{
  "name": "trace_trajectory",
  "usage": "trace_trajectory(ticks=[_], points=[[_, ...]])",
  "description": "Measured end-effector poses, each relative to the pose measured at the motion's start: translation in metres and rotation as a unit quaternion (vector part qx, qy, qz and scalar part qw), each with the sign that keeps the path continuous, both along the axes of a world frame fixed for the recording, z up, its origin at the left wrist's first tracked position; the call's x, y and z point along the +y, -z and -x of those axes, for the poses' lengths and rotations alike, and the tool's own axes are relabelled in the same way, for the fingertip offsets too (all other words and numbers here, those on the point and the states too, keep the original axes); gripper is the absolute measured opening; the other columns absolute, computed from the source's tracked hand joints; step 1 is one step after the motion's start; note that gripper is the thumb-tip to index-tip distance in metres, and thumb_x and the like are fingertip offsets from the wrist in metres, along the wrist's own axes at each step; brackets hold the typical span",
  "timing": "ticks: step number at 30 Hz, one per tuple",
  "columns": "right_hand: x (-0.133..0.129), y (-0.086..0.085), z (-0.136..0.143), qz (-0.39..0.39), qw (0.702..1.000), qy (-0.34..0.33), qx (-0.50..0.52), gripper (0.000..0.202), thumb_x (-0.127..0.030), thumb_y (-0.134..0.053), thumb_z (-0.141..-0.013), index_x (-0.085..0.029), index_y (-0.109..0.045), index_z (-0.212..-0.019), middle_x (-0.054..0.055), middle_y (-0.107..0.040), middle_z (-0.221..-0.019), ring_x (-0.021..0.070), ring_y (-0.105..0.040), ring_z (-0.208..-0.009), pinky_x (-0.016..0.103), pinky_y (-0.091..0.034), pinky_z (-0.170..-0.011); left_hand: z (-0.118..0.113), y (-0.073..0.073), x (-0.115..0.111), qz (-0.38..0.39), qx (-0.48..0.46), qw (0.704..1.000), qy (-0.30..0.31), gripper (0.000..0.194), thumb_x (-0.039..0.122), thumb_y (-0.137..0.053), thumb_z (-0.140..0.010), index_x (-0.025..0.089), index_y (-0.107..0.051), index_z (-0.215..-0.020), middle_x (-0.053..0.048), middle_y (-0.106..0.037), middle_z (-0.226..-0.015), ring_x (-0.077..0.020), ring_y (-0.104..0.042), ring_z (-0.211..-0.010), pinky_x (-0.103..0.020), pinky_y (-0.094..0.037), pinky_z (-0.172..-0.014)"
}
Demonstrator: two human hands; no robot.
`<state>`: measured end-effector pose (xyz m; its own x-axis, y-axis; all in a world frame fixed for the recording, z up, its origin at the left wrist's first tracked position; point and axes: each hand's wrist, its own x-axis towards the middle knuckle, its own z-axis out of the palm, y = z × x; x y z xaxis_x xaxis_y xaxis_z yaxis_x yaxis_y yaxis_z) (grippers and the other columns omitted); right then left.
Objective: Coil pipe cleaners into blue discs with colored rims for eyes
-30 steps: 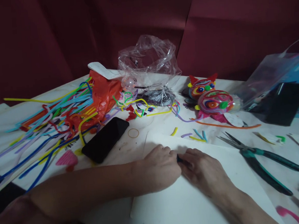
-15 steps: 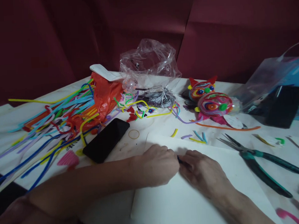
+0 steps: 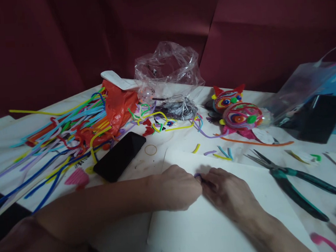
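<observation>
Over a white sheet of paper (image 3: pixel 192 231), my left hand (image 3: pixel 178 187) and my right hand (image 3: pixel 230 190) meet at their fingertips, both closed. Between them shows a small curl of purple pipe cleaner (image 3: pixel 198 175), pinched in the fingers; most of it is hidden. Just past the paper's upper part lie short cut pieces: a yellow piece (image 3: pixel 196 148), a purple piece (image 3: pixel 210 152) and blue pieces (image 3: pixel 223 152). Green-handled long-nose pliers (image 3: pixel 281 175) rest with jaws apart to the right of my right hand.
A black phone (image 3: pixel 120 156) lies beyond my left forearm. Many pipe cleaners (image 3: pixel 70 125) spill from a red plastic bag (image 3: pixel 120 106). Two decorated balls with eyes, one pink (image 3: pixel 242 115), one eared (image 3: pixel 226 99), sit behind. A clear bag (image 3: pixel 166 64) stands at the back.
A purple curl now shows above the fingertips, where a dark bit showed before. Both hands stay nearly in place, and the view has shifted slightly.
</observation>
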<state>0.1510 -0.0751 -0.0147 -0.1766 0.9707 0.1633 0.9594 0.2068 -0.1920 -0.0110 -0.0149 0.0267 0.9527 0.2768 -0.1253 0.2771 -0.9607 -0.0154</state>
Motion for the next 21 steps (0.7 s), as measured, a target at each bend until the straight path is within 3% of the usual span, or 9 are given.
trace_trajectory(ticks=[5, 10, 15, 21], points=[[-0.001, 0.0, 0.001, -0.003, 1.0, 0.009, -0.005, 0.018, -0.021, -0.047, -0.082, -0.021, -0.063, -0.075, 0.001, -0.055, -0.071, 0.0168, -0.052, -0.066, 0.025, -0.033, -0.053, 0.0, 0.002, 0.001, -0.002, -0.006, 1.0, -0.005, 0.017, 0.029, -0.056, -0.078, 0.013, -0.057, -0.082, -0.003, -0.063, -0.063, -0.0195, -0.06, -0.054, -0.028, -0.028, -0.037], [-0.001, -0.002, 0.001, 0.003, 1.0, 0.006, -0.009, 0.013, -0.017, -0.051, -0.077, -0.021, -0.062, -0.07, 0.0, -0.053, -0.069, 0.0157, -0.05, -0.063, 0.024, -0.031, -0.05, -0.003, 0.015, 0.0, -0.034, -0.059, 0.998, -0.009, 0.01, 0.022, -0.053, -0.079, 0.014, -0.057, -0.076, -0.004, -0.063, -0.068, -0.0195, -0.06, -0.059, -0.028, -0.037, -0.046], [0.0, -0.001, 0.0, -0.003, 1.0, 0.007, -0.008, 0.014, -0.019, -0.051, -0.079, -0.022, -0.064, -0.078, 0.0, -0.053, -0.07, 0.0157, -0.051, -0.065, 0.024, -0.032, -0.051, -0.004, 0.016, 0.0, -0.021, -0.022, 0.999, -0.017, 0.02, 0.025, -0.052, -0.08, 0.011, -0.057, -0.091, -0.005, -0.062, -0.063, -0.018, -0.059, -0.052, -0.027, -0.034, -0.041], [0.0, 0.0, 0.0, -0.011, 1.0, 0.002, -0.01, 0.017, -0.019, -0.048, -0.079, -0.022, -0.065, -0.079, 0.0, -0.054, -0.07, 0.0154, -0.052, -0.064, 0.024, -0.032, -0.051, -0.004, 0.013, 0.0, -0.026, -0.02, 0.999, -0.019, 0.024, 0.029, -0.052, -0.079, 0.01, -0.058, -0.094, -0.005, -0.062, -0.06, -0.0192, -0.06, -0.049, -0.027, -0.029, -0.037]])
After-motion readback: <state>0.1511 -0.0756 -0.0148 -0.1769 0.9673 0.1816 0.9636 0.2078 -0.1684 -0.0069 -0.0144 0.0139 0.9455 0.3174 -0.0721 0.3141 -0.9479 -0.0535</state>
